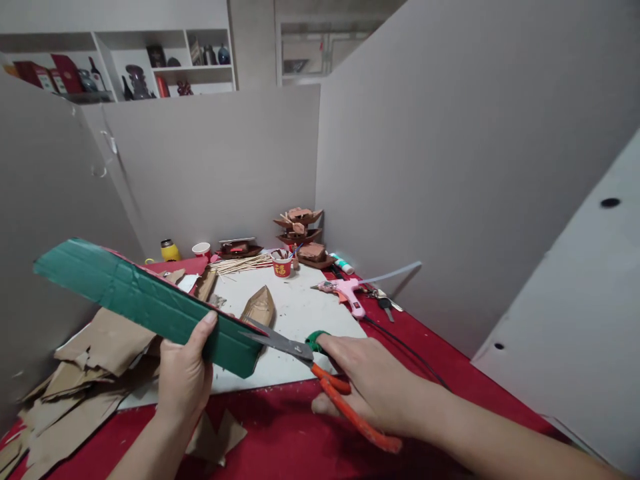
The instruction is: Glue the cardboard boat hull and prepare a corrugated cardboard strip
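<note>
Eight o'clock from centre, the left hand (184, 373) gripped green cardboard (145, 303), best kept taut; the right hand (370, 380) held scissors (299, 349).

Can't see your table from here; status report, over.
Left hand gripping green cardboard strip. Right hand holding scissors, blades at strip's edge. Nothing seen blocking blades; cardboard boat beyond.

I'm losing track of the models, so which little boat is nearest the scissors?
The plain tan boat on the white sheet, just beyond the scissors; the other boats are darker brown and sit farther back.
</note>
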A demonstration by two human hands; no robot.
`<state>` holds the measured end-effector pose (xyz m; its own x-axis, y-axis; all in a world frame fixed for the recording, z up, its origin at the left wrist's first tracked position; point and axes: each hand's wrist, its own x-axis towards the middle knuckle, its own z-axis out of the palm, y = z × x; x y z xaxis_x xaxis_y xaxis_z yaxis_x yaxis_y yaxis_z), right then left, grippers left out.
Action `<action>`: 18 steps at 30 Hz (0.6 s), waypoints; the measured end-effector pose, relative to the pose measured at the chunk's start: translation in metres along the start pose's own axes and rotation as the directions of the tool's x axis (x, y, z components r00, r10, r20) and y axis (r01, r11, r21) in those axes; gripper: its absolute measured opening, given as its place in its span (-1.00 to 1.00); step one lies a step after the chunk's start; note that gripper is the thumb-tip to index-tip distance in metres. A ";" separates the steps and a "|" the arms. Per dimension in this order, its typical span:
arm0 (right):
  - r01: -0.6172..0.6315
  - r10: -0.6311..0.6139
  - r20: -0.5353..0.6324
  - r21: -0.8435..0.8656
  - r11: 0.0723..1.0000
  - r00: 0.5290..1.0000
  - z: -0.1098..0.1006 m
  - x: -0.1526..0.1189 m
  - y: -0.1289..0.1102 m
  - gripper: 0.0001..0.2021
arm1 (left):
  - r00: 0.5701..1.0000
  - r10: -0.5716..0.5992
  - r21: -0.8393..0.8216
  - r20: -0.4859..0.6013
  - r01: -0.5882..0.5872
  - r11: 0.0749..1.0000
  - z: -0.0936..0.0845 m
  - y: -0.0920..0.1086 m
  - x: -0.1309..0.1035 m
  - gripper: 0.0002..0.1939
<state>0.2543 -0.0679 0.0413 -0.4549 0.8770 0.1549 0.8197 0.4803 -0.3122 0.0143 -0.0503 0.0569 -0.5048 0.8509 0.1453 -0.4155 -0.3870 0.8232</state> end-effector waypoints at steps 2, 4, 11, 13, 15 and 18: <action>-0.004 0.004 -0.025 -0.009 1.000 1.000 0.000 0.000 0.000 -0.52 | 1.000 0.000 0.016 -0.005 0.000 1.000 0.000 -0.002 0.000 -0.69; 0.004 -0.005 -0.052 -0.017 1.000 0.999 0.001 -0.001 0.002 -0.51 | 1.000 0.005 0.008 -0.008 -0.005 1.000 0.000 -0.003 0.000 -0.68; 0.021 -0.024 -0.084 -0.038 0.999 0.996 0.005 -0.006 0.006 -0.49 | 1.000 0.011 0.024 0.001 -0.011 1.000 0.002 -0.004 -0.005 -0.68; 0.007 -0.010 -0.069 -0.046 0.999 0.998 0.006 -0.006 0.007 -0.48 | 0.999 0.029 0.061 0.016 -0.029 0.998 0.000 -0.005 -0.005 -0.69; 0.003 -0.006 -0.057 -0.054 0.999 0.998 0.007 -0.006 0.007 -0.49 | 0.999 0.039 0.098 0.020 -0.041 0.994 -0.002 -0.007 -0.004 -0.69; 0.006 -0.009 -0.042 -0.056 0.998 0.999 0.008 -0.006 0.008 -0.49 | 0.998 0.060 0.139 0.014 -0.062 0.988 -0.005 -0.010 -0.003 -0.70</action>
<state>0.2607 -0.0699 0.0302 -0.4470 0.8727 0.1964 0.8350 0.4858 -0.2583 0.0165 -0.0507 0.0459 -0.5184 0.8308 0.2025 -0.2739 -0.3856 0.8811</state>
